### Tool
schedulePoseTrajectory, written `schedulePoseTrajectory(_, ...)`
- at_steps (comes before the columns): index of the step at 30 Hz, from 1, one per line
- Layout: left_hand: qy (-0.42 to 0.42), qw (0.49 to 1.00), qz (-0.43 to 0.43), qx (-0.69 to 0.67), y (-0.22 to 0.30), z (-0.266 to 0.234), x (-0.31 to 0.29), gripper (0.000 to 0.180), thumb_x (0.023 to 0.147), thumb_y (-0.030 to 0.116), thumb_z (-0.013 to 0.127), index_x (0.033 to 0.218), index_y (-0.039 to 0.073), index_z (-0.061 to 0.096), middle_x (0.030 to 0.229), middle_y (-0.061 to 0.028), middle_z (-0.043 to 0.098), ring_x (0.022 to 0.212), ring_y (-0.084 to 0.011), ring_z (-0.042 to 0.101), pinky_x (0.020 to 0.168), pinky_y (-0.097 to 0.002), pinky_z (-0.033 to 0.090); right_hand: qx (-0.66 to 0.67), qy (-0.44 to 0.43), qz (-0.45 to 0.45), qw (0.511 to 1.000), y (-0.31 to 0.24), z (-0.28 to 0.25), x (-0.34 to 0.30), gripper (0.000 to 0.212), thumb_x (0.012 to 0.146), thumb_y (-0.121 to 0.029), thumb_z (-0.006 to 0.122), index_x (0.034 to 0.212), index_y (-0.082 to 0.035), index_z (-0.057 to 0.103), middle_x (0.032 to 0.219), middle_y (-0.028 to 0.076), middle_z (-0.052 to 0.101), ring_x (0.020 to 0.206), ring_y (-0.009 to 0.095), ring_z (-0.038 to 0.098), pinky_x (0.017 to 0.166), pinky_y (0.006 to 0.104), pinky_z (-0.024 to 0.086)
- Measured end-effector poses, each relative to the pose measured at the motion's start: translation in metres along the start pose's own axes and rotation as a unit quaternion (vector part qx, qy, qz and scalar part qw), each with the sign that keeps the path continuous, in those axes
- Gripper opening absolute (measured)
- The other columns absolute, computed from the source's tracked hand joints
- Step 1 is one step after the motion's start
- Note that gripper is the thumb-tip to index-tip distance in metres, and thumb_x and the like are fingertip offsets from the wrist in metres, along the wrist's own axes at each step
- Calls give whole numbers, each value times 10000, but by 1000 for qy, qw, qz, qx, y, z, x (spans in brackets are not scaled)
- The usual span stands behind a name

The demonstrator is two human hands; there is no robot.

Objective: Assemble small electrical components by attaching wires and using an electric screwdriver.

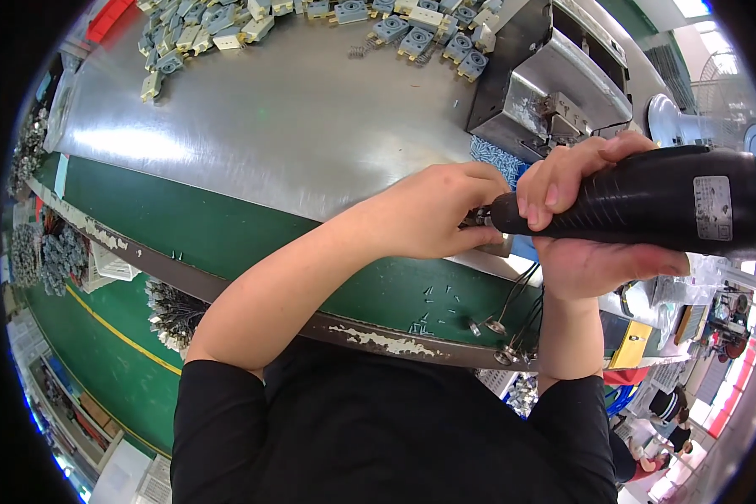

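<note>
My right hand [573, 267] is wrapped around a black electric screwdriver [655, 197], which lies nearly level with its nose to the left. Close against that nose is my left hand [433, 210], its fingers curled and pinched together at the bit end. Whatever sits between the left fingers is mostly hidden; only a small dark and metallic bit shows. Just beyond the fingertips, a heap of small silvery screws [493, 158] lies beside a metal fixture box [554, 76]. Thin black cables with metal ends [497, 326] hang below the right wrist.
A bare metal sheet [260, 134] covers much of the bench. Grey and cream plastic parts [416, 40] are piled along its far side, with springs [359, 52] nearby. Loose screws [428, 315] lie on the green mat [378, 290]. Other people sit at far right.
</note>
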State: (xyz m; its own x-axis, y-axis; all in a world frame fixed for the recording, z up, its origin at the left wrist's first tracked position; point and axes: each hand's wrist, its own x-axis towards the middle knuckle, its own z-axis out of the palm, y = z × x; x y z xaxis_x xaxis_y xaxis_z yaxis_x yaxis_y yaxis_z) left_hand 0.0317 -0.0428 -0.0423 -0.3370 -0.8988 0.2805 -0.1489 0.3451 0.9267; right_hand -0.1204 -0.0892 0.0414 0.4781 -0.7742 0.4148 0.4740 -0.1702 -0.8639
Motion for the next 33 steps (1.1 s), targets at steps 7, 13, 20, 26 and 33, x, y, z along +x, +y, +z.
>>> schedulePoseTrajectory(7, -9, 1000, 14, 6, -2, -1, 2, 304, 854, 186, 824, 1093, 28, 722, 1073, -140, 695, 965, -374, 694, 835, -432, 557, -4, -19, -4, 1000, 3, -2, -1, 1078, 720, -994, 526, 1249, -55, 480, 762, 61, 554, 570, 172, 550, 556, 327, 485)
schedulePoseTrajectory(13, -14, 1000, -6, -9, -1, -2, 1, 268, 840, 162, 831, 1046, 26, 727, 1047, -140, 691, 949, -367, 689, 828, -428, 556, -6, -50, -25, 998, 7, -5, -3, 1098, 704, -1005, 530, 1263, -60, 478, 763, 62, 561, 574, 172, 551, 572, 330, 489)
schedulePoseTrajectory(20, -42, 999, 16, -7, -1, -5, 3, 269, 842, 152, 828, 1051, 15, 728, 1040, -148, 686, 954, -342, 692, 824, -413, 556, -121, 35, 81, 989, -22, 15, 4, 1287, 710, -1020, 537, 1500, -15, 390, 747, 60, 556, 571, 182, 552, 569, 335, 484)
schedulePoseTrajectory(26, -24, 999, 46, 10, -2, 1, 0, 291, 856, 129, 830, 1086, -7, 715, 1150, -161, 700, 1057, -362, 684, 934, -429, 560, -121, 55, -6, 991, -41, -11, 25, 1257, 800, -975, 502, 1550, 24, 359, 770, 66, 548, 608, 180, 559, 603, 351, 480)
schedulePoseTrajectory(33, 47, 982, 151, 100, 6, 4, 0, 371, 788, 122, 880, 1111, 20, 728, 1147, -146, 726, 1080, -336, 709, 927, -423, 578, -247, 47, 36, 967, -47, -37, 16, 857, 1072, -667, 415, 1602, -1, 312, 1139, 128, 633, 1034, 228, 635, 960, 368, 496)
